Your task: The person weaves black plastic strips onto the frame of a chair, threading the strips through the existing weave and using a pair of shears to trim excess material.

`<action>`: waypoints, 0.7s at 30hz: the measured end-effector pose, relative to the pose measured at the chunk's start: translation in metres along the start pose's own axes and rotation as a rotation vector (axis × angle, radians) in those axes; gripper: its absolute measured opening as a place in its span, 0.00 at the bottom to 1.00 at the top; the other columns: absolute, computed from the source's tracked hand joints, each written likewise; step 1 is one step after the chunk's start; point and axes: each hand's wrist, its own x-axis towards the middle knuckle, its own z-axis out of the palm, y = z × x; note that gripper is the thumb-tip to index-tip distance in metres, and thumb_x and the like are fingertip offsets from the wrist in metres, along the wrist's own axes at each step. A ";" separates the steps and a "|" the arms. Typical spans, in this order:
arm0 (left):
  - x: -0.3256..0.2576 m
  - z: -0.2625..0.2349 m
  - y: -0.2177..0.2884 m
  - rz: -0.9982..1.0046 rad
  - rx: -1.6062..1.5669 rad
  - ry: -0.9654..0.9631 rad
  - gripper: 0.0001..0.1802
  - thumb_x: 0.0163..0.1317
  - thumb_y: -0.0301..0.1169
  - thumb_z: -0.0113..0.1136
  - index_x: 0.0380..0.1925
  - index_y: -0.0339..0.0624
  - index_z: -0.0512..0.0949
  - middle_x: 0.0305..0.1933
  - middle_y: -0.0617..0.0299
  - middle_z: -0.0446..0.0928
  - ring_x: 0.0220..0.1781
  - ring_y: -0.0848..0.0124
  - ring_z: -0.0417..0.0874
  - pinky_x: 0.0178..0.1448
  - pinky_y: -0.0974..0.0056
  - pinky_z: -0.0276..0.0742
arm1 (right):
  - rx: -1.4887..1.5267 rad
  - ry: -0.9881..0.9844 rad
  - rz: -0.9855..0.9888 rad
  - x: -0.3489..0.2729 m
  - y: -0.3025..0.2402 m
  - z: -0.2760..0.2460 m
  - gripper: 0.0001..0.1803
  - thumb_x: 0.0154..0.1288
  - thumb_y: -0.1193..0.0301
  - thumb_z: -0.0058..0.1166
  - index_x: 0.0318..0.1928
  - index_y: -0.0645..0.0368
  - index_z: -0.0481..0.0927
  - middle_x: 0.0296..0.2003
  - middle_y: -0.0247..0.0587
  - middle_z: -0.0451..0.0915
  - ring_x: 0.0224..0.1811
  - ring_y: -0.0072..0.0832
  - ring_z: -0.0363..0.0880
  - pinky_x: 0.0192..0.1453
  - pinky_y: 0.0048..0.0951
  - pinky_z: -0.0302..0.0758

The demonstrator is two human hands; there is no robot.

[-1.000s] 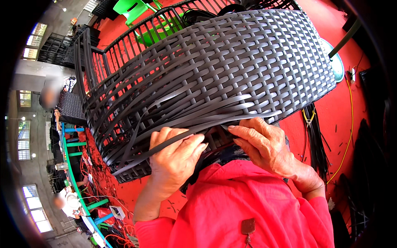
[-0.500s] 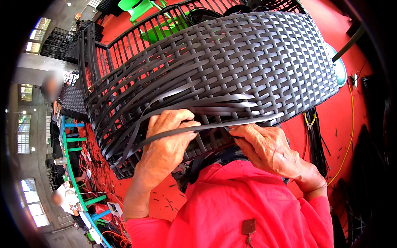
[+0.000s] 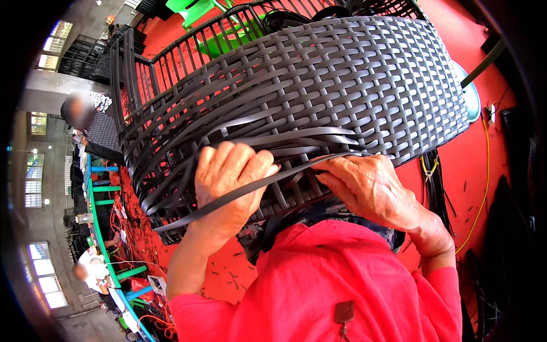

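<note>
Black wickerwork spreads beyond both hands — curled at its near edge, whether gripping I can't tell.

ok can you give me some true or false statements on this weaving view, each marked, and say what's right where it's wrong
1. A dark strip crosses in front of the left hand. True.
2. The right hand is at the far edge of the black woven panel. False: it is at the near edge.
3. A yellow cable lies on the red floor. True.
4. The yellow cable is left of the left hand. False: it is right of the right hand.
5. A green chair stands beyond the black woven panel. True.
</note>
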 end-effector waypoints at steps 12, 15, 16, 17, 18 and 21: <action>-0.028 -0.020 0.026 -0.148 -0.078 -0.293 0.13 0.46 0.26 0.68 0.33 0.40 0.79 0.33 0.59 0.73 0.35 0.61 0.74 0.38 0.58 0.69 | 0.102 -0.024 -0.008 0.004 0.004 -0.002 0.09 0.62 0.75 0.54 0.43 0.58 0.77 0.30 0.45 0.81 0.34 0.43 0.82 0.35 0.39 0.77; -0.032 -0.013 0.019 -0.055 -0.077 -0.192 0.11 0.48 0.25 0.66 0.33 0.40 0.78 0.32 0.60 0.73 0.34 0.61 0.73 0.38 0.57 0.68 | 0.097 -0.023 -0.029 0.005 0.005 -0.002 0.09 0.61 0.75 0.54 0.43 0.58 0.77 0.31 0.44 0.81 0.35 0.42 0.81 0.35 0.39 0.77; -0.035 -0.013 0.018 -0.021 0.031 -0.186 0.11 0.47 0.24 0.66 0.33 0.40 0.78 0.32 0.60 0.73 0.34 0.61 0.74 0.37 0.58 0.67 | 0.107 -0.022 -0.033 0.004 0.005 -0.003 0.09 0.61 0.76 0.54 0.43 0.57 0.77 0.31 0.44 0.81 0.35 0.42 0.81 0.35 0.39 0.77; -0.038 -0.013 0.017 0.013 0.138 -0.182 0.11 0.47 0.24 0.66 0.33 0.41 0.78 0.32 0.60 0.73 0.34 0.62 0.74 0.37 0.58 0.67 | 0.119 -0.020 -0.035 0.004 0.006 -0.002 0.09 0.61 0.76 0.54 0.42 0.57 0.77 0.32 0.43 0.81 0.35 0.42 0.81 0.35 0.39 0.77; -0.042 -0.015 0.014 0.077 0.160 -0.127 0.13 0.46 0.23 0.67 0.34 0.40 0.79 0.32 0.61 0.73 0.33 0.63 0.74 0.36 0.59 0.66 | 0.094 -0.038 -0.053 0.003 0.007 -0.002 0.08 0.60 0.77 0.54 0.42 0.57 0.77 0.32 0.43 0.81 0.35 0.42 0.81 0.35 0.38 0.77; -0.049 -0.020 0.006 0.145 0.312 -0.045 0.15 0.47 0.21 0.67 0.38 0.39 0.79 0.34 0.60 0.74 0.33 0.64 0.77 0.35 0.60 0.68 | 0.052 -0.057 -0.111 -0.002 0.013 -0.001 0.08 0.59 0.77 0.54 0.40 0.58 0.77 0.34 0.42 0.81 0.35 0.42 0.81 0.35 0.37 0.77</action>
